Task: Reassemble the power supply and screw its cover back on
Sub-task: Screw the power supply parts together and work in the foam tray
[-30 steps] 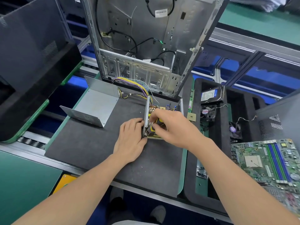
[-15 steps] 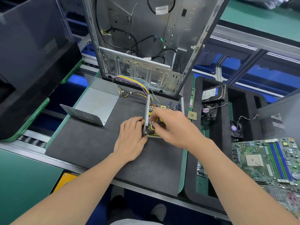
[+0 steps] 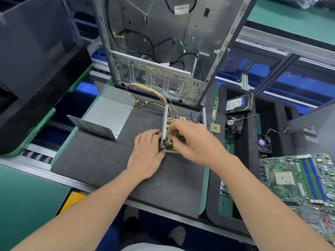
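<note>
The supply (image 3: 183,120) lies open on the worktop (image 3: 101,160), its left wall braced by the left hand (image 3: 146,151), fingers pressed flat against it, presumably against sliding. A screwdriver (image 3: 172,140) is gripped inside by the right hand (image 3: 195,142). The cover (image 3: 108,115) is parked aside, left.

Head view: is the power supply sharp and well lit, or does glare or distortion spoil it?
Head view: power supply sharp, evenly lit, no glare; right hand covers much of it; wide-angle lens splays and slightly bows the case edges toward the borders.
</note>
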